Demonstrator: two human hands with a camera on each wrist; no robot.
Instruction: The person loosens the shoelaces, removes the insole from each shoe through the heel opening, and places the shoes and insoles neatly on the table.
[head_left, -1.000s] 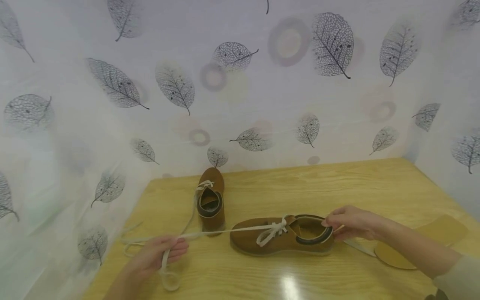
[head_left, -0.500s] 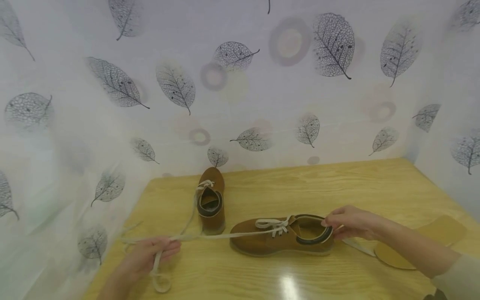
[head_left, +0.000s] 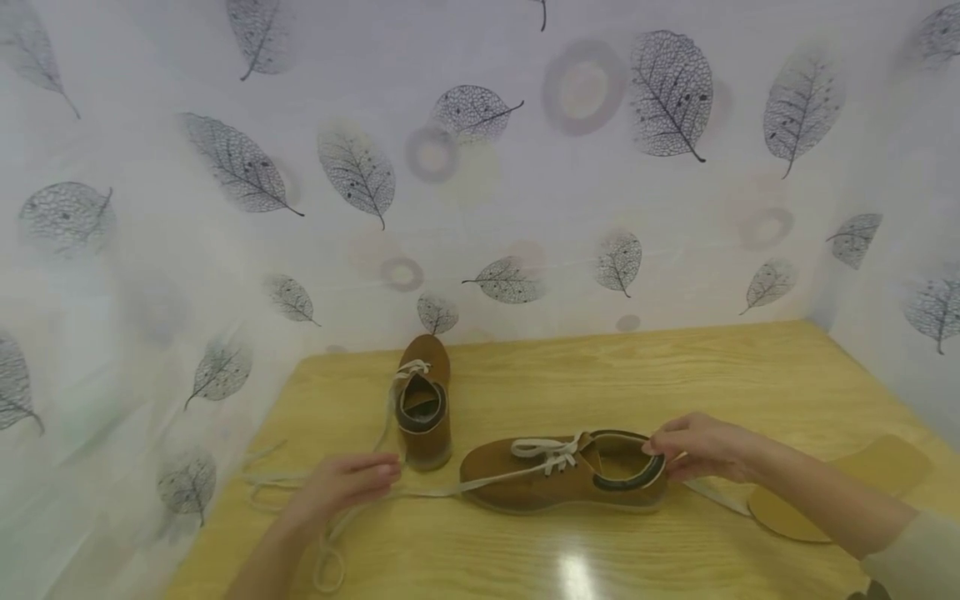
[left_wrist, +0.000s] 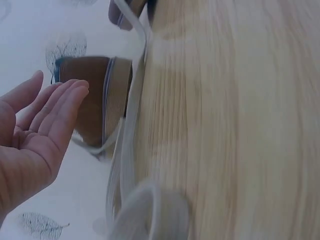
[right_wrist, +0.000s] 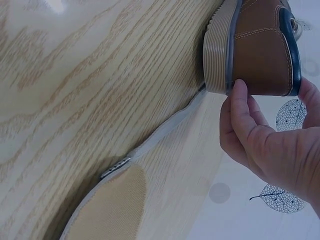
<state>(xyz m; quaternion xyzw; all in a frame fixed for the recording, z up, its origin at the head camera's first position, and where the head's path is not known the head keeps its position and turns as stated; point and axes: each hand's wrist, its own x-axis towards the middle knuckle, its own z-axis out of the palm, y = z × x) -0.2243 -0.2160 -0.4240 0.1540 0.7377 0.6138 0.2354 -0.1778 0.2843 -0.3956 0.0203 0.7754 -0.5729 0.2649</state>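
My right hand (head_left: 705, 448) holds a brown lace-up shoe (head_left: 558, 497) by its heel, with the thumb at the collar and fingers against the back. The shoe lies lengthwise on the table, toe to the left. From its eyelets a white shoelace (head_left: 427, 493) runs left along the tabletop, and one loop of lace lies over the shoe's upper. My left hand (head_left: 341, 487) hovers above that lace's far part, fingers straight, holding nothing. In the left wrist view, the lace (left_wrist: 129, 130) lies loose beside the hand. The heel (right_wrist: 260, 55) shows close up in the right wrist view.
A second brown shoe (head_left: 429, 443) stands behind, toe towards the wall, its lace trailing left. Under my right forearm lies a tan insole (head_left: 885, 458), with a pale flat strip (right_wrist: 170, 125) running from it to the held shoe. Leaf-patterned sheeting (head_left: 510, 200) borders the wooden table (head_left: 637, 375).
My left hand has let go of the taut lace, which sank to the table, and has moved right. The bow loop has come undone on one side. The right hand stays on the heel.
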